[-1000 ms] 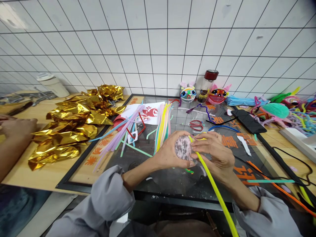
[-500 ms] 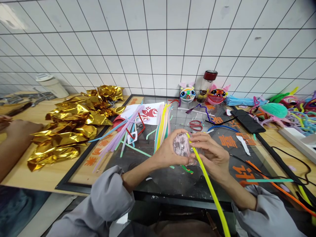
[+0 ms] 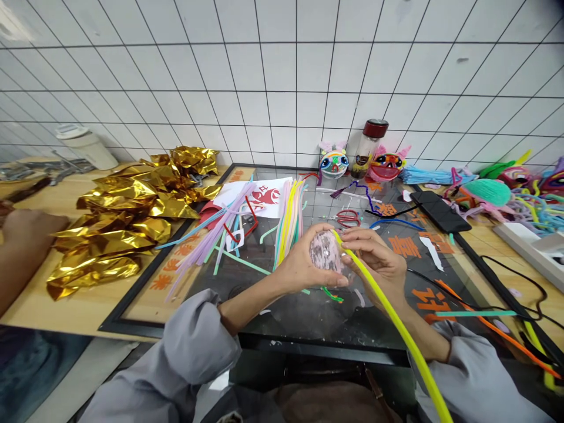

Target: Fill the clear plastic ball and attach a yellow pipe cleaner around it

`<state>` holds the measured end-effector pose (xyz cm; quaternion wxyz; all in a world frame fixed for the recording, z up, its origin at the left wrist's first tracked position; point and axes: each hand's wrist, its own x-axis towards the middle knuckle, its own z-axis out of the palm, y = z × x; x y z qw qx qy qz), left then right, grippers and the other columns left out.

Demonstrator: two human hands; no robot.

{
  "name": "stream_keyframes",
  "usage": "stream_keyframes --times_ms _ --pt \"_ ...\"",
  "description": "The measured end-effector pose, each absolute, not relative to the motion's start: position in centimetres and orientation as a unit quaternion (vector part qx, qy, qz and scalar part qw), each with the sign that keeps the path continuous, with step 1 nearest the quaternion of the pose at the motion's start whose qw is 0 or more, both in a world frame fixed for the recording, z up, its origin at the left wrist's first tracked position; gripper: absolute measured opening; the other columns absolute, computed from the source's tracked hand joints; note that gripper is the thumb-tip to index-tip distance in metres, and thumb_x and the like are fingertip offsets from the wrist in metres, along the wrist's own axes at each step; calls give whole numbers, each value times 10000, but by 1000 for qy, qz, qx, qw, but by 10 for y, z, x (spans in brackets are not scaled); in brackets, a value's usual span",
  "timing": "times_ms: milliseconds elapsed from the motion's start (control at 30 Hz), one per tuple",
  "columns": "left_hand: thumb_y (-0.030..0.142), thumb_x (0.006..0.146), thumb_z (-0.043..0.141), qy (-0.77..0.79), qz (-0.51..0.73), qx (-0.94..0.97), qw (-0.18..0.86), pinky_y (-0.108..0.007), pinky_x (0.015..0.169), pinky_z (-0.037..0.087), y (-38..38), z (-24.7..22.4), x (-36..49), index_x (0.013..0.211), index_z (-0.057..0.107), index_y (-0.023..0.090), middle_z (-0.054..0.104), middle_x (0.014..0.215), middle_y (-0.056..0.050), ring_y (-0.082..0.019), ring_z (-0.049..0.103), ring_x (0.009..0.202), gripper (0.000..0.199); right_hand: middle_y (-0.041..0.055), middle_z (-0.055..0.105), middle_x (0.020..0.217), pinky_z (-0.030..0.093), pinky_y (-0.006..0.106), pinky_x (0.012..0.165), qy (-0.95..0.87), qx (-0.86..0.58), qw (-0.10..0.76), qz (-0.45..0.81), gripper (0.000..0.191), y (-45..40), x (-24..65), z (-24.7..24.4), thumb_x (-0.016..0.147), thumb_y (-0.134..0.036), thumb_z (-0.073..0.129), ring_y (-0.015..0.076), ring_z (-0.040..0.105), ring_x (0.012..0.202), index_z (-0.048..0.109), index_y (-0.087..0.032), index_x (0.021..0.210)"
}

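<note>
My left hand point(image 3: 299, 264) is wrapped round a clear, rounded piece with pinkish-white streaks point(image 3: 325, 252), its thumb below and fingers above. At the right edge of that piece, my right hand point(image 3: 376, 258) pinches a yellow pipe cleaner point(image 3: 396, 323). One end of the yellow strip lies against the rounded piece; the rest curves down toward the lower right, past my right wrist. Red-handled scissors point(image 3: 348, 218) lie just beyond my hands. A bundle of pastel and yellow pipe cleaners point(image 3: 288, 223) is left of them.
Crumpled gold foil point(image 3: 132, 205) covers the left side, near another person's arm point(image 3: 30, 241). At the back are two decorated animal heads point(image 3: 333, 161), a red-lidded bottle point(image 3: 368, 147) and blue strips. A phone point(image 3: 442, 211) and white power strip point(image 3: 533, 249) lie right.
The yellow pipe cleaner's free end has swung right. My right hand has turned slightly, and the view has shifted a little. Both hands keep their hold.
</note>
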<state>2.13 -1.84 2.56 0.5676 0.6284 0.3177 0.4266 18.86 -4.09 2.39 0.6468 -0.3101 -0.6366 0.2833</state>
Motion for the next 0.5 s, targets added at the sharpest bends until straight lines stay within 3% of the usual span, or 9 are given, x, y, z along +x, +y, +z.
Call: stream_keyframes --times_ms 500 --pt "312 461 936 332 414 606 593 -359 898 512 -20 25 24 1261 439 198 619 1187 -84 -250 635 1037 949 38 708 926 525 394 925 -630 -309 652 288 144 -36 189 16 821 -210 777 204 660 982 797 -302 930"
